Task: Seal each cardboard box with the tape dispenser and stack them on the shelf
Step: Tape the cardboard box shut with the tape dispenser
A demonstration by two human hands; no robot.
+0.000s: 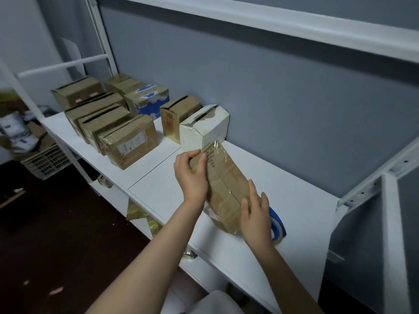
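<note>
Cardboard box (223, 184), long and brown, lay on the white shelf (283, 191) between a person's two hands, a glossy strip of clear tape (216, 150) running along its top seam and over the far end. The left hand (192, 177) was curled round the box's far left edge, thumb and fingertips closing near the end of the tape. Whether they pinched the tape itself or only the cardboard could not be told through the blur. The right hand (256, 214), apart from the left at the near end, pressed straight fingers flat against the box's side. Just behind it sat the tape dispenser (278, 223), blue-rimmed and rounded, held by no one.

Sealing looked all but done, with the tape being smoothed down. The next move would call for rubbing the loose far end firmly over the edge, then a two-handed lift to place the box with the rest.

The cardboard was matt and creased, the tape shiny and slightly wrinkled. Farther along the shelf stood a cluster of brown boxes (129, 141) with printed labels, a blue-and-white box (148, 102), a small brown box (179, 114) and a white box (204, 126) whose torn skin showed brown beneath.
</note>
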